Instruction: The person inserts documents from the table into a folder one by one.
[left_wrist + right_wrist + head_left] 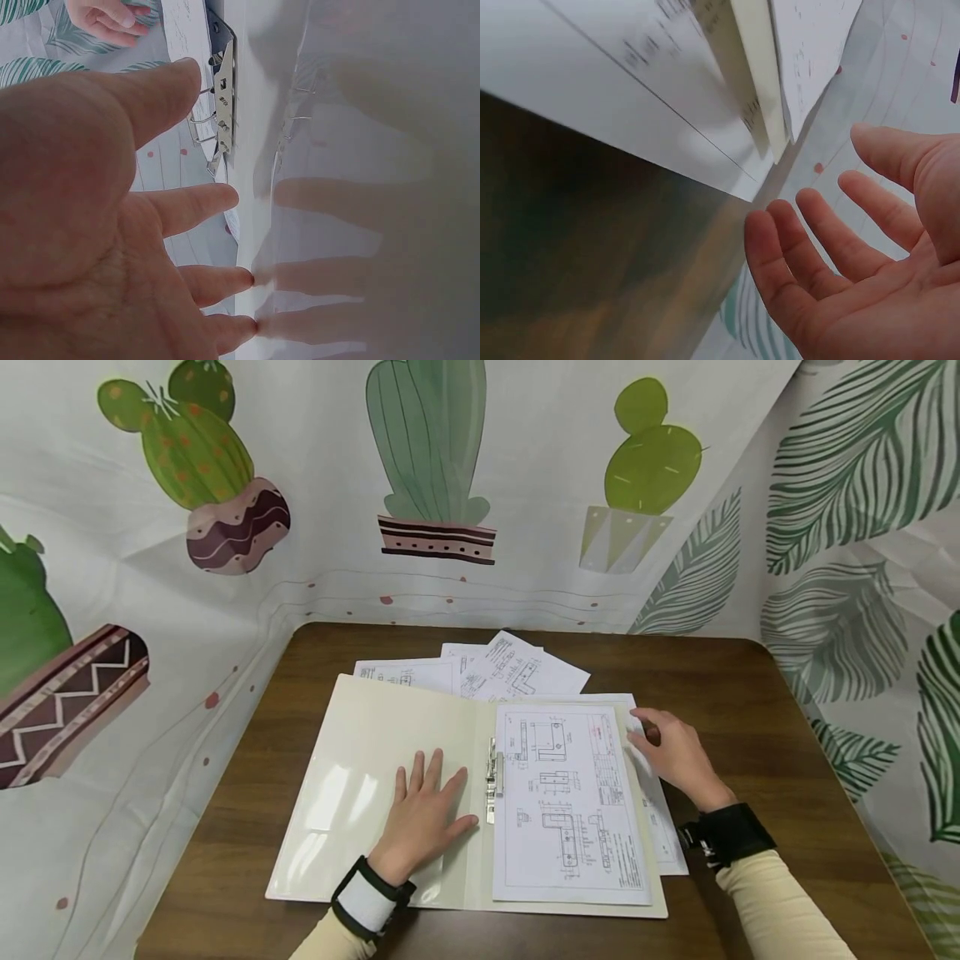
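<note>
An open cream binder [360,735] lies at lower centre of the frame on a brown wooden table [727,685], a printed technical drawing [570,793] on its right side and loose sheets [525,672] behind it. The left hand [423,818], fingers spread and holding nothing, touches the glossy left cover with its fingertips. Right of centre, the right hand [678,756], empty with loosely bent fingers, is at the edge of a sheet [663,831] under the binder; contact is unclear.

The folder [360,760] partly hides the loose sheets [536,667].
</note>
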Demonstrator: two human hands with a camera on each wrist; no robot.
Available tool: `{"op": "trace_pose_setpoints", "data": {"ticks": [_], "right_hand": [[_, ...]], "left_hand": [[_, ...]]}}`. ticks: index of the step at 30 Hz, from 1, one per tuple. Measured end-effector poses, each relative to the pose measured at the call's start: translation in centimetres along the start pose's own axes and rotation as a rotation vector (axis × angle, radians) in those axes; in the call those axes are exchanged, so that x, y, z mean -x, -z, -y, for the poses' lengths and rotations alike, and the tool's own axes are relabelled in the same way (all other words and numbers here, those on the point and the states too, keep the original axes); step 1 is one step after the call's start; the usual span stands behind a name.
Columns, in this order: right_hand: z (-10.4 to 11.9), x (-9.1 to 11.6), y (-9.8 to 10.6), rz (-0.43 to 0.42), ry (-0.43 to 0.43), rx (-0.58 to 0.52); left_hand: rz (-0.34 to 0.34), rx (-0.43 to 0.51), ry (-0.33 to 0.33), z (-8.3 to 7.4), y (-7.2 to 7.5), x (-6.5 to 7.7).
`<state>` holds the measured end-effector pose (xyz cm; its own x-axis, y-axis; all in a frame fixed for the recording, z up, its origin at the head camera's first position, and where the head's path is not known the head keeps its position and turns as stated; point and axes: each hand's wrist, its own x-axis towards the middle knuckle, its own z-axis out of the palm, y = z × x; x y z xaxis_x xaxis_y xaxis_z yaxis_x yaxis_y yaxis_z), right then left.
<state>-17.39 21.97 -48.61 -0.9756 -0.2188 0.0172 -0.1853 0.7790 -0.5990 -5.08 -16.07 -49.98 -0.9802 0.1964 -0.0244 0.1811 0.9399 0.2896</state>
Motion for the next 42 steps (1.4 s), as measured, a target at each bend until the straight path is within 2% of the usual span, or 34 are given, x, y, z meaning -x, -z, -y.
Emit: {"op": "trace_pose_setpoints", "data": {"ticks": [6, 12, 16, 23, 33, 42], "right_hand": [[1.1, -2.2, 0.7, 0.039, 0.032, 0.028], [2.9, -5.5, 0.8, 0.135, 0.012, 0.051], [4.0, -7.4, 0.1, 0.184, -0.009, 0.049], [5.6, -10.3, -2.1, 0.222, -0.06, 0.087], [5.8, -12.5, -4.0, 0.255, -0.09, 0.16], [6.0, -13.7, -5.5, 0.21, -0.13, 0.22]], "left_hand": [[0.005, 0.005, 0.002, 0.1, -0.1, 0.0], [-0.013, 0.0, -0.014, 0.2, -0.2, 0.0], [-0.016, -0.011, -0.02, 0.3, -0.2, -0.1], [-0.007, -0.023, -0.018, 0.4, -0.2, -0.1], [-0.008, -0.015, -0.032, 0.3, 0.2, 0.0], [0.005, -0.014, -0.019, 0.4, 0.0, 0.0]]}}
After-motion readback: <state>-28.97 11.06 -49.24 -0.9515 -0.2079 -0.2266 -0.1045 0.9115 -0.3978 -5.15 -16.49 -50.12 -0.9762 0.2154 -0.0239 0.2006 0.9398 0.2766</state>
